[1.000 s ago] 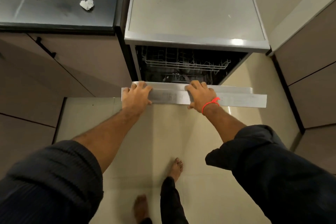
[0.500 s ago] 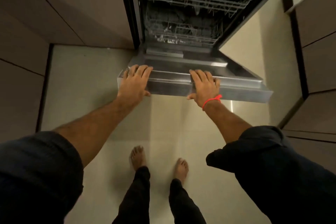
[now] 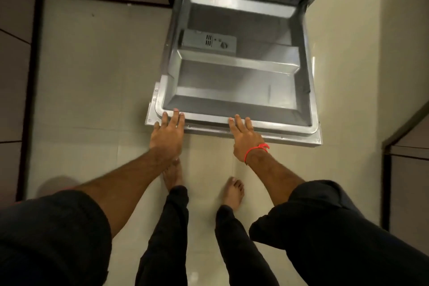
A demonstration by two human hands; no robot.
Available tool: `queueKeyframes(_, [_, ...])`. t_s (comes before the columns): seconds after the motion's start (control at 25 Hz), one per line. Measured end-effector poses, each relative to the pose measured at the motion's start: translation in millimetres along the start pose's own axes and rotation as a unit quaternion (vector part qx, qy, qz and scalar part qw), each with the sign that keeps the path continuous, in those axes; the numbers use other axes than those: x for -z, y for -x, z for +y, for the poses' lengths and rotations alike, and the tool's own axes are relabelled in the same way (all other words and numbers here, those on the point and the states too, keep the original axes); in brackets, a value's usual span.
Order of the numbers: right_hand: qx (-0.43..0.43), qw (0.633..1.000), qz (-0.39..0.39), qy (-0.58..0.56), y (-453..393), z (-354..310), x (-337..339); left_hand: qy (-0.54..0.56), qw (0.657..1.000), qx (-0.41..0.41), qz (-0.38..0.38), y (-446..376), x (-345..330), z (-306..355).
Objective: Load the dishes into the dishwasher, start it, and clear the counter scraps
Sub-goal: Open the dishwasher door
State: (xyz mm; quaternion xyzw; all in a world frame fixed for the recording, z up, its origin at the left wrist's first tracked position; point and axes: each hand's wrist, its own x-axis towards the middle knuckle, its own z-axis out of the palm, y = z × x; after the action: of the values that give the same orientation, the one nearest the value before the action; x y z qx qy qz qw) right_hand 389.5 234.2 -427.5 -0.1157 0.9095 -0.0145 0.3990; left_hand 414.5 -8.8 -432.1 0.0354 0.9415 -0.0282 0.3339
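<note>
Below the dishwasher tub, the door (image 3: pixel 236 81) lies folded down flat; its front lip runs crosswise under both hands, left hand (image 3: pixel 167 133) and right hand (image 3: pixel 245 137), fingers straight, seemingly resting on it, equally near.

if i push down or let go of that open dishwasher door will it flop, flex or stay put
The dishwasher door looks like rigid pressed metal, so it probably won't flex. It lies lowered about flat, hinged at the cabinet, so it likely swings rather than slides. The left hand and right hand rest on its front edge with straight fingers, suggesting it needs little support.
</note>
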Motion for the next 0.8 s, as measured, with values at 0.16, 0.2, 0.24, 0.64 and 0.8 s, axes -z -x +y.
queueKeyframes(0.16, [-0.004,0.999,-0.045,0.003,-41.0,0.5,-57.4,-0.010,0.998,-0.002,-0.066,-33.8,-65.3,4.7])
queueKeyframes(0.2, [-0.007,0.999,-0.051,0.006,-49.7,0.5,-70.4,-0.015,0.997,-0.008,-0.073,-41.2,-79.1,5.2])
queueKeyframes(0.24, [-0.011,0.999,-0.053,0.007,-57.1,0.7,-81.8,-0.019,0.997,-0.012,-0.078,-47.7,-90.5,5.6])
queueKeyframes(0.64, [-0.018,0.998,-0.066,-0.013,-118.1,9.6,-147.3,-0.058,0.994,-0.042,-0.080,-100.0,-150.6,2.0])
queueKeyframes(0.8, [-0.013,0.998,-0.067,-0.017,-127.3,11.6,-158.3,-0.080,0.993,-0.038,-0.084,-108.4,-157.4,4.9])
